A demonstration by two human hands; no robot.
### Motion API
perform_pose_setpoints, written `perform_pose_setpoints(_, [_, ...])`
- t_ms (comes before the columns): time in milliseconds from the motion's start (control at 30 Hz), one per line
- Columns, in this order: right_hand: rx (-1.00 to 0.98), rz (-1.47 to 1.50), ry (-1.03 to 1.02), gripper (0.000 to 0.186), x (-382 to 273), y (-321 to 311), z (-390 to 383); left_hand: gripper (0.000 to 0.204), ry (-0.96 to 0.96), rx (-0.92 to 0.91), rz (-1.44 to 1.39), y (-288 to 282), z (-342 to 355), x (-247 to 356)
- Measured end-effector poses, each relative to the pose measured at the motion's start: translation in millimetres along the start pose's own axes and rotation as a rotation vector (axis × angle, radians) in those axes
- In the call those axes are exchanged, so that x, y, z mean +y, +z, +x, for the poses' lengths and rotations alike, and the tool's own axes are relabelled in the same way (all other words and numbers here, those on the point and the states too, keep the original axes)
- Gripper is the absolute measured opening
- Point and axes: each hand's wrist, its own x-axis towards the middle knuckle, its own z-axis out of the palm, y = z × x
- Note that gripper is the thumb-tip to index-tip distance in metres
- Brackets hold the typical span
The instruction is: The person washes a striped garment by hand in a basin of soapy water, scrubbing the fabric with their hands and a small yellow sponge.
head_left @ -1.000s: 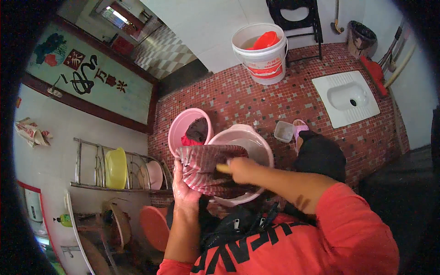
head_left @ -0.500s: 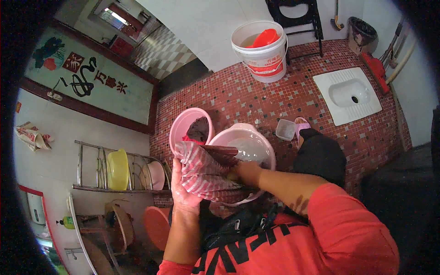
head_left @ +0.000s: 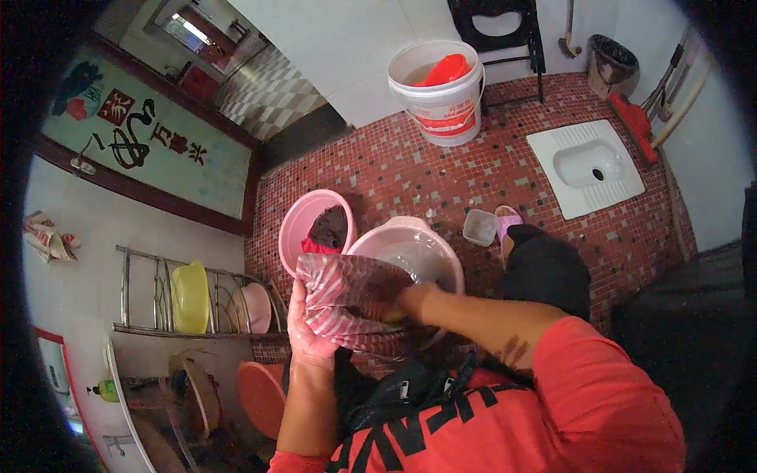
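A wet red-and-white striped cloth (head_left: 347, 288) is stretched between my hands, over the near left rim of a pink basin (head_left: 451, 264) that holds cloudy water. My left hand (head_left: 309, 325) holds the cloth's left side, its palm up and its fingers partly hidden behind the fabric. My right hand (head_left: 413, 303) is closed at the cloth's right side, pressed against it. Below its fingers shows a small yellowish thing (head_left: 393, 314), too blurred to name. Against the basin's left side stands a smaller pink tub (head_left: 293, 229) with dark and red clothes (head_left: 329, 228) in it.
A white bucket (head_left: 443, 118) with a red scoop (head_left: 446, 71) stands ahead by a black chair (head_left: 505, 47). A squat toilet (head_left: 585, 168) is set into the tiled floor at right. A clear plastic box (head_left: 479, 227) sits beside my foot. A metal rack (head_left: 162, 296) holds basins at left.
The whole view has shifted slightly, so things sit a little further left. The cloth's upper part has spread out flatter. My right hand has moved slightly along the cloth; the left still holds it.
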Motion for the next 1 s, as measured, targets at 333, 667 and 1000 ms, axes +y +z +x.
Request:
perform_pose_setpoints(333, [0.566, 0.61, 0.126, 0.042, -19, -56, -16, 0.044, -0.102, 0.092, -0.029, -26, 8, -8])
perform_pose_setpoints(667, [0.148, 0.314, 0.635, 0.031, 94, -44, -10, 0.037, -0.121, 0.191, -0.045, -17, 28, 10])
perform_pose_setpoints(1000, [0.071, 0.113, 0.931, 0.048, 211, -33, 12, 0.036, -0.232, 0.095, 0.238, -82, 36, 15])
